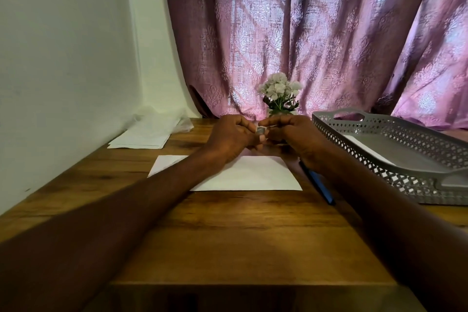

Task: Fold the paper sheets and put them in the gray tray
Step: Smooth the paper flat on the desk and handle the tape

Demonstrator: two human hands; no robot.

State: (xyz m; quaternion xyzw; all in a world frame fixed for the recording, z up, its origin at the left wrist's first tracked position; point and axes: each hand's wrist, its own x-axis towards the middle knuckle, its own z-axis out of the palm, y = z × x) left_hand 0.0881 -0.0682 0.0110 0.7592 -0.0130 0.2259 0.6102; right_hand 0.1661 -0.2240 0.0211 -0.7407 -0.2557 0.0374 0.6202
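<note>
You are holding both hands together above the far edge of a white paper sheet (249,175) that is lying flat on the wooden table (228,230). Your left hand (228,138) and your right hand (291,134) are meeting fingertip to fingertip, their fingers curled, and between them you are pinching a small grayish object (260,130); what it is I cannot tell, since it is too small and partly covered by your fingers. The gray tray (395,129), with its perforated walls, is sitting to your right on the table, and a white folded sheet (364,147) is lying inside it against the near wall. A dark blue pen (320,187) is resting on the table between the flat sheet and the tray, partly under your right forearm. A stack of paper sheets (141,138) is waiting at the far left, beside the wall. A small bunch of white flowers (279,92) is standing behind your hands, before the purple curtain (304,33).
</note>
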